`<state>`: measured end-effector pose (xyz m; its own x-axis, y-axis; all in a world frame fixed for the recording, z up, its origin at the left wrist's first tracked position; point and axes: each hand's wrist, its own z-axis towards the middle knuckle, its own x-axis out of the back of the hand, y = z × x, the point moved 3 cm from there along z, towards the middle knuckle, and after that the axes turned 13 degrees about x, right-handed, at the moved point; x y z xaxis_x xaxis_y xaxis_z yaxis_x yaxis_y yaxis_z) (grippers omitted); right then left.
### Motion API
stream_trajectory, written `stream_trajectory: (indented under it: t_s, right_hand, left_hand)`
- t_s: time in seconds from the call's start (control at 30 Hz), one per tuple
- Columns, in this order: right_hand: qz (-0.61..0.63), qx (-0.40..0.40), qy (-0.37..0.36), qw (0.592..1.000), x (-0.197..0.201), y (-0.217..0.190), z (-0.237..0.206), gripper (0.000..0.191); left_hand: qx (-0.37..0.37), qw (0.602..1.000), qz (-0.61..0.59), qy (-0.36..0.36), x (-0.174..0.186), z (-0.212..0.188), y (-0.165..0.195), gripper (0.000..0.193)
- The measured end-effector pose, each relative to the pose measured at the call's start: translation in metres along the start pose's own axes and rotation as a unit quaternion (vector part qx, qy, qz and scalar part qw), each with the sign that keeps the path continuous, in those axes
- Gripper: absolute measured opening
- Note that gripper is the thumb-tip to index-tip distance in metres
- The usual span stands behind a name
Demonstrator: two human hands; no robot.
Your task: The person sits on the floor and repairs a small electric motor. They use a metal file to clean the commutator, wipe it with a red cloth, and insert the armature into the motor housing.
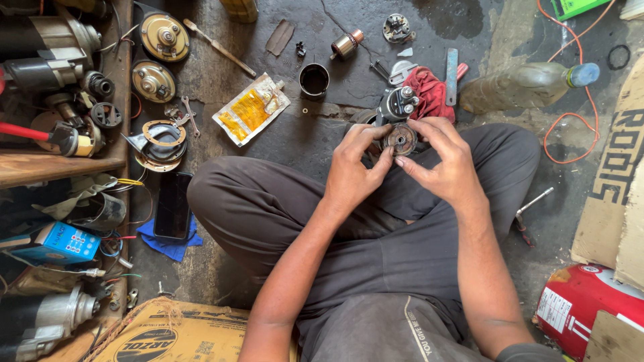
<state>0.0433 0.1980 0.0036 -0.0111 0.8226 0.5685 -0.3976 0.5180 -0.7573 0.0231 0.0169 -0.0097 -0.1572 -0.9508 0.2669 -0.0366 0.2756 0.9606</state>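
Then: round metal part (401, 139) was pinched by left hand (352, 175) and right hand (446, 164) fingertips | red rag (429, 92) just behind | yellow pouch (251, 110) well apart on floor

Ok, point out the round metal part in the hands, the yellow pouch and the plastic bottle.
Round metal part (401, 139), head view, its centre hub.
Yellow pouch (251, 110), head view, its yellow middle.
Plastic bottle (516, 90), head view, its clear body.

A single head-worn camera looks steeply down, close over the seated person's crossed legs at lower centre of the frame; the oily workshop floor (349, 87) fills the upper edge and both sides.
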Motion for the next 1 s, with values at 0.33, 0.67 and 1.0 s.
stream_trajectory:
  t_s: [0.33, 0.67, 1.0]
  right_hand:
    - [0.124, -0.032, -0.006, 0.992, 0.000, 0.034, -0.019, 0.056]
    - [0.054, -0.227, 0.203, 0.951, 0.003, 0.147, -0.053, 0.023]
    - [-0.217, -0.280, -0.152, 0.923, -0.031, 0.173, -0.009, 0.024]
  left_hand:
    - [0.006, 0.998, 0.051, -0.020, -0.005, 0.000, 0.001, 0.050]
    - [-0.022, 0.994, 0.103, 0.011, -0.009, 0.005, 0.001, 0.050]
    - [0.013, 0.997, 0.080, -0.004, -0.010, 0.005, -0.001, 0.052]
